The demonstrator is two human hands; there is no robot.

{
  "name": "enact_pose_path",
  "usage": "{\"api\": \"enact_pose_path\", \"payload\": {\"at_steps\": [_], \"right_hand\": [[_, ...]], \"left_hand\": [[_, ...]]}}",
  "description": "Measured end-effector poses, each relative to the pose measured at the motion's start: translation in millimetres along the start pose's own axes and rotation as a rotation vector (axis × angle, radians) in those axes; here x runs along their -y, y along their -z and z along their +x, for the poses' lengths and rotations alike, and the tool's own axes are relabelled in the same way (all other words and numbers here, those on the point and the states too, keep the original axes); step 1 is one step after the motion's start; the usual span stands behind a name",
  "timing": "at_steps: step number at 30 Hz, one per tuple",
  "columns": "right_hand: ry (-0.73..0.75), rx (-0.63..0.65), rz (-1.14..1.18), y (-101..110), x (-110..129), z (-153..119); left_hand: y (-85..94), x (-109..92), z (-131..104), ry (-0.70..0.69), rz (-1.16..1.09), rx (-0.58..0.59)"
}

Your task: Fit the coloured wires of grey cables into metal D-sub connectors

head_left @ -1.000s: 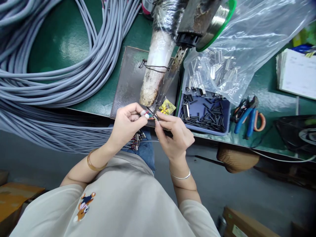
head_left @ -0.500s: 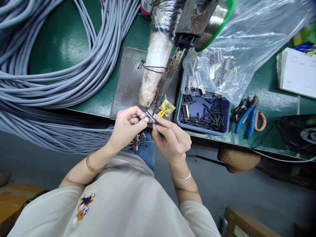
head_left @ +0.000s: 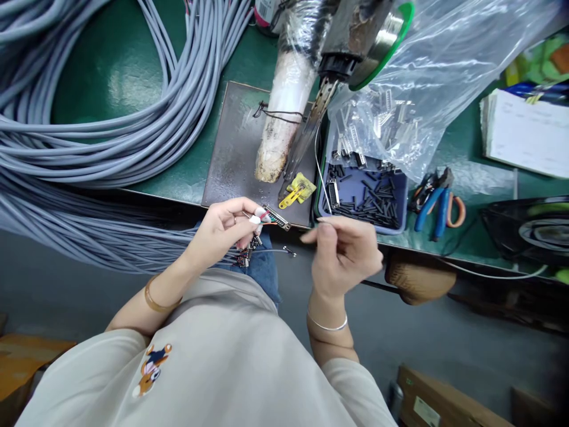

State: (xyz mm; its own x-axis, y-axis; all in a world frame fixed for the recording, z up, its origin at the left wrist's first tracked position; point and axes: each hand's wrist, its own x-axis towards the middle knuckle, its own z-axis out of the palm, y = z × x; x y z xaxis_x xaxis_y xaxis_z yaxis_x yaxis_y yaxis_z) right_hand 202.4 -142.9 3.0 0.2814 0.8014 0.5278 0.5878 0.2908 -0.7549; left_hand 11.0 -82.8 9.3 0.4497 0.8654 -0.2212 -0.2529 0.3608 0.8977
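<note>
My left hand (head_left: 226,228) is closed in a pinch on a multi-pin D-sub connector (head_left: 278,219) with thin coloured wires at its back, just over the table's front edge. Above the connector hangs the soldering iron (head_left: 313,121), its tip apart from the pins. To the right, my right hand (head_left: 344,255) is curled, slightly blurred, with thumb and forefinger together. A thin strand of solder wire (head_left: 320,172) comes down to those fingers, which seem to grip it. Beside the iron's tip lies a yellow clip-like piece (head_left: 291,197) on a yellow pad (head_left: 304,187).
Grey cables (head_left: 195,112) lie coiled on the left. A blue tray (head_left: 402,213) holds black sleeves and connectors, with a plastic bag (head_left: 427,118) over its back. A solder spool (head_left: 391,41), pliers (head_left: 438,207), a notepad (head_left: 524,133) and a white wrapped tube (head_left: 284,101) are around.
My right hand has moved right and down, away from the connector and the iron's tip, and the solder wire has swung right with it. My left hand still holds the connector.
</note>
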Motion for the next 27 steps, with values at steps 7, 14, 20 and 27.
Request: {"api": "enact_pose_path", "payload": {"at_steps": [7,14,20,27], "right_hand": [[0.199,0.159,-0.223,-7,10,-4],[0.061,0.272,-0.030,-18,2,-5],[0.236,0.254,-0.167,-7,11,-2],[0.273,0.292,-0.249,-8,12,-4]], "left_hand": [[2.7,-5,-3,0.077,-0.132,0.100],[7.4,-6,-3,0.143,-0.222,0.160],[1.4,5,-8,0.026,-0.044,0.058],[-8.2,14,-12,-0.543,0.571,-0.054]]}}
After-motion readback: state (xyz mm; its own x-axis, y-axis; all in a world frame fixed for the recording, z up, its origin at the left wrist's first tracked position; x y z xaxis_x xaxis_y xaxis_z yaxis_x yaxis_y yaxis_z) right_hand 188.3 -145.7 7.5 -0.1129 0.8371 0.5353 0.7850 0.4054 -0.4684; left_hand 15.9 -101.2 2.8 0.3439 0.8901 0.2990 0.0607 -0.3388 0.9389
